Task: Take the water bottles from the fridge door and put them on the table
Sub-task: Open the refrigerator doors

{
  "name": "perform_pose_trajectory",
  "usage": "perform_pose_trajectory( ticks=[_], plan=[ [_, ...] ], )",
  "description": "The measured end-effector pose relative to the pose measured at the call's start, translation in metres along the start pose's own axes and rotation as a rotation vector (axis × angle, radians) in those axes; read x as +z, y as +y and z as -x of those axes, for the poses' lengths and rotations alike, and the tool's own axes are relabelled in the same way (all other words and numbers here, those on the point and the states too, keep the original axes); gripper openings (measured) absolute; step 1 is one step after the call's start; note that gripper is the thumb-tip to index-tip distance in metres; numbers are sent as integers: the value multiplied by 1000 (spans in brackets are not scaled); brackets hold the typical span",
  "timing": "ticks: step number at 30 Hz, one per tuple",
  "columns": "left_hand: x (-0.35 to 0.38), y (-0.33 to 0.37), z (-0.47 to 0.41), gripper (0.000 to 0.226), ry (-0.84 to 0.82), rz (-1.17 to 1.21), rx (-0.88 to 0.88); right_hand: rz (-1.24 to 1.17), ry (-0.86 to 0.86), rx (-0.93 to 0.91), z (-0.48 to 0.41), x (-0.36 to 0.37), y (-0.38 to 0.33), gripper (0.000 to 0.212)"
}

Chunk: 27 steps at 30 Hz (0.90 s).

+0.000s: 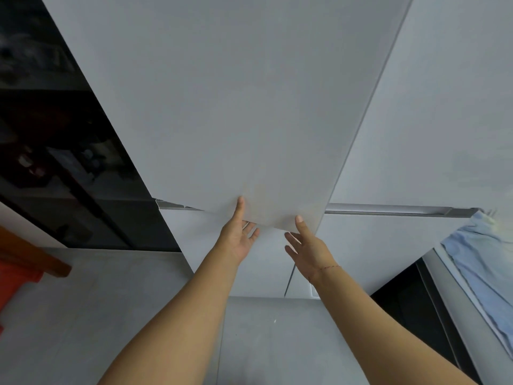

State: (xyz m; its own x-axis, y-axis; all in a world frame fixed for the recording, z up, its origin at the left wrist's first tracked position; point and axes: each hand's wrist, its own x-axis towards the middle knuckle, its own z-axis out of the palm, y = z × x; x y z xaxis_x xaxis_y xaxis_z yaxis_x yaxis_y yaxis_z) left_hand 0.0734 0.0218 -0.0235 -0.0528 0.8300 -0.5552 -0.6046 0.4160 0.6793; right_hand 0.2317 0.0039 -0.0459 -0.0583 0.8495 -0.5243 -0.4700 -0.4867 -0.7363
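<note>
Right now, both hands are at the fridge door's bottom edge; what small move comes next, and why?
Probably swing the fridge door wider with the left hand, whose thumb and fingers pinch its lower edge; the right hand only touches it. No bottles show yet.

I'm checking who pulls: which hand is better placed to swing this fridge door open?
Probably the left hand: its fingers are tucked under the bottom edge of the fridge door, thumb on the front. The right hand is spread open, only a fingertip touching the door face.

Pale grey fridge door [236, 107], blue cloth [477, 259]
</note>
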Motion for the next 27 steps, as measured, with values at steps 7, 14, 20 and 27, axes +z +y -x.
perform_pose_trajectory(
  ticks=[7,14,20,27],
  plan=[
    [-19,-10,52,58,-25,-100,-8,337,-37,-355,55,-26,-3,113],
    [-38,-18,120,86,-21,-519,189,557,-168,-527,117,-14,25,74],
    [-56,-24,204,90,-140,-814,547,565,-170,-437,174,5,73,97],
    [-83,-28,268,85,-73,-851,732,713,-170,-430,239,20,118,80]
  ],
)
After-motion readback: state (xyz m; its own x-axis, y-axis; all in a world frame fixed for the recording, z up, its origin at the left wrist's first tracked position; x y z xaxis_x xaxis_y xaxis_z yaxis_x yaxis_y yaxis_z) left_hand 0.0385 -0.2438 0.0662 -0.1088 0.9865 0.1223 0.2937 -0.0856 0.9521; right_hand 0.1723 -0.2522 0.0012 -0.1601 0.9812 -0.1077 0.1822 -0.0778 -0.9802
